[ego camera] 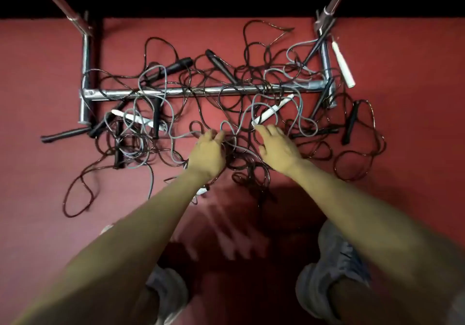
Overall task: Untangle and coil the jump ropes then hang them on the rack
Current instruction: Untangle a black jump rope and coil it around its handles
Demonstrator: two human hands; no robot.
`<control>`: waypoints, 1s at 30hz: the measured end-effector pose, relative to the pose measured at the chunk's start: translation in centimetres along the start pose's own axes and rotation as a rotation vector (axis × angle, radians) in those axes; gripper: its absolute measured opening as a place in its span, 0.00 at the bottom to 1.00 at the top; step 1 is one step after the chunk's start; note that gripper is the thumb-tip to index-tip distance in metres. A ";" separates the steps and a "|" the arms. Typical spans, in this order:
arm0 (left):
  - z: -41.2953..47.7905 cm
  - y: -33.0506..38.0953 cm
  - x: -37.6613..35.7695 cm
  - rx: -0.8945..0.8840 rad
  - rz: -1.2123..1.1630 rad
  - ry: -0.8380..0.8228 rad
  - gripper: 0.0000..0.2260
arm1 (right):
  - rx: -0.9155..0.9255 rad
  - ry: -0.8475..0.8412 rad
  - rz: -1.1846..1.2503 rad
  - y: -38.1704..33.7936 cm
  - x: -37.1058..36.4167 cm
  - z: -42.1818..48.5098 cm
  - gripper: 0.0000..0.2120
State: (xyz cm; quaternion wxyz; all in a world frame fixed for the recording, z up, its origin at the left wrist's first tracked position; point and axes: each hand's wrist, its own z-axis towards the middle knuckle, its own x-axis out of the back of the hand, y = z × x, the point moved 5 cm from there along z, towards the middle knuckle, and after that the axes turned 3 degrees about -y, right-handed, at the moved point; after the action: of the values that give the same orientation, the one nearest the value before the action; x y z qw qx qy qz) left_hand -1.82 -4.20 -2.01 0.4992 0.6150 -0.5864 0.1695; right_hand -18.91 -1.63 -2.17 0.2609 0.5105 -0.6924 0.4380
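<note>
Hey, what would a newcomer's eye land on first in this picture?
A sprawling tangle of jump ropes, black and grey, covers the red floor at centre. A chrome rack bar runs through it, cords draped over. The left hand and right hand reach into its near edge, the right beside a white handle.

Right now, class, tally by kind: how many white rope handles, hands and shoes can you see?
white handles: 4, one partly hidden
hands: 2
shoes: 2
Total: 8
</note>
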 end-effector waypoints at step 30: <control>-18.8 12.3 26.3 -0.219 -0.572 0.566 0.02 | 0.220 0.461 0.241 -12.6 26.9 -17.4 0.07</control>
State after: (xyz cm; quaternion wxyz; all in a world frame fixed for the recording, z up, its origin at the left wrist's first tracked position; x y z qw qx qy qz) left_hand 1.00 -1.16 32.27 0.7301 0.6256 -0.2460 0.1230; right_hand -17.81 -0.46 32.23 0.3006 0.3366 -0.6188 0.6430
